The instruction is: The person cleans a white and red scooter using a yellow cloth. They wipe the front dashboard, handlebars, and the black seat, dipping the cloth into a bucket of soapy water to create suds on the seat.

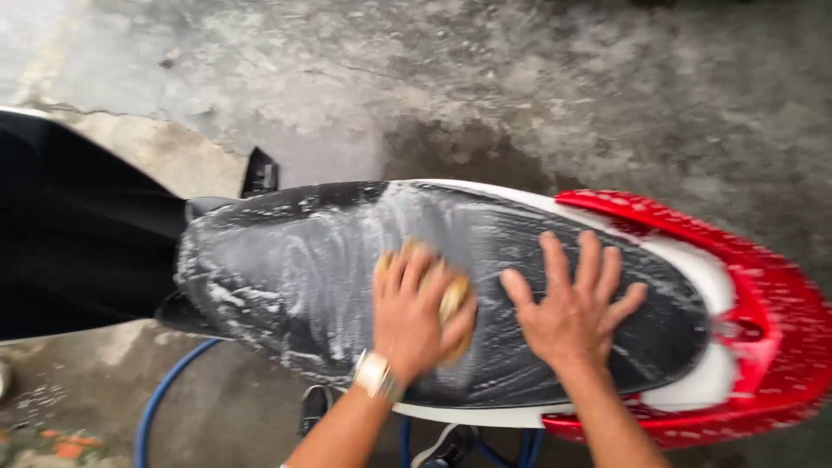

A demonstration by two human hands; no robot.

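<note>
Sponge (452, 299) sits under the left grip (414, 316), on the seat (286, 269). Right grip (572, 308) lies flat just right of it. Hose (160, 399) runs on the floor (520, 78) below-left.

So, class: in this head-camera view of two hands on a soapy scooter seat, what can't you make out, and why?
- Sponge: mostly hidden under the left hand; only yellow edges show.
- Seat surface below the right hand: covered by the palm.
- Blue hose: cut off by the bottom edge, both ends unseen.
- Red tail panel: motion-blurred; foam specks unclear.
- Scooter front: dark, cut off at left edge.
</note>
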